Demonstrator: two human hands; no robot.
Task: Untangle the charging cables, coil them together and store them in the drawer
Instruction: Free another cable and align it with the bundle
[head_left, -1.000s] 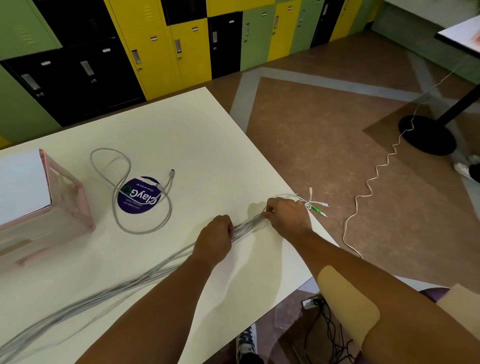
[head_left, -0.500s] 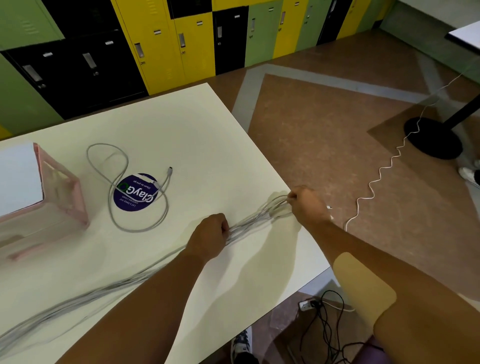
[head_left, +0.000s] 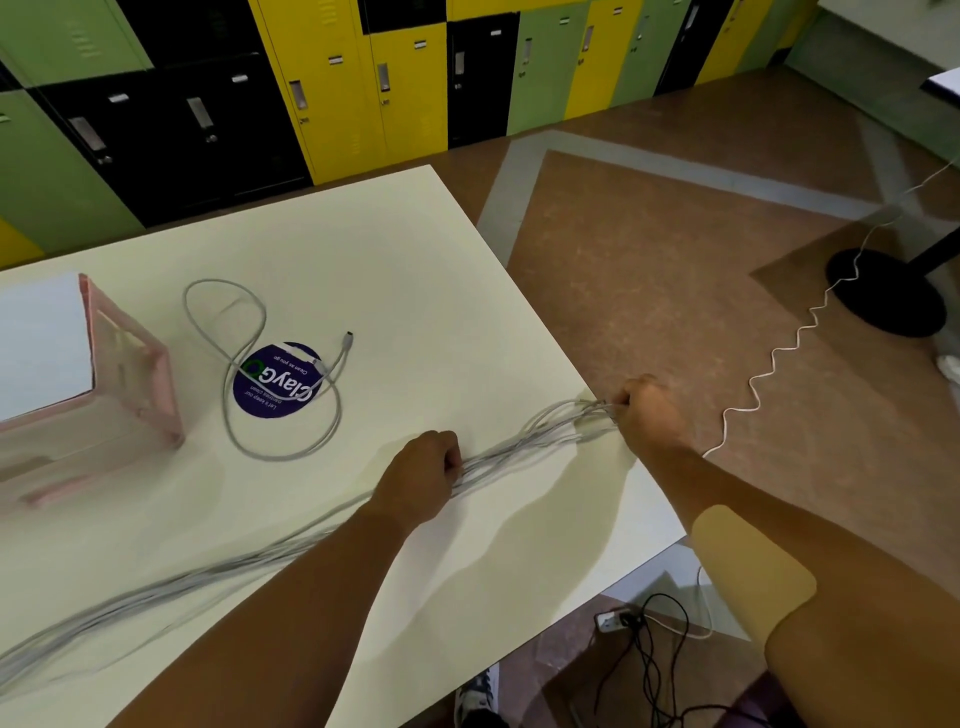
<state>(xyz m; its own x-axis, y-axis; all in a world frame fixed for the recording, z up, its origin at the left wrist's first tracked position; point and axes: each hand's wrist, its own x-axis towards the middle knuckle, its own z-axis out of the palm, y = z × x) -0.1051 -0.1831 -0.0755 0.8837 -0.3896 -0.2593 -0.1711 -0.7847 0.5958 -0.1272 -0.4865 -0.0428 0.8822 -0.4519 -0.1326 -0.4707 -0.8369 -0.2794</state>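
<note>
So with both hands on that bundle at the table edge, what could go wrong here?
The right hand grips the cable bundle right at the table edge, so released ends could drop to the floor. The left hand clamps the strands while they fan apart, and hard pulling might tighten snags. The loose cable still lies separate and may get forgotten.

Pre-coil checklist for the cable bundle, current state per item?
1. Left hand grip on cable bundle: ok, fist closed around it.
2. Right hand grip on the bundle's end: ok, at the table edge.
3. Strands between hands free of knots: cannot tell, they fan out near the right hand.
4. All cables gathered: not ok, loose cable lies apart on the round sticker.
5. Pink drawer unit open: cannot tell.
</note>
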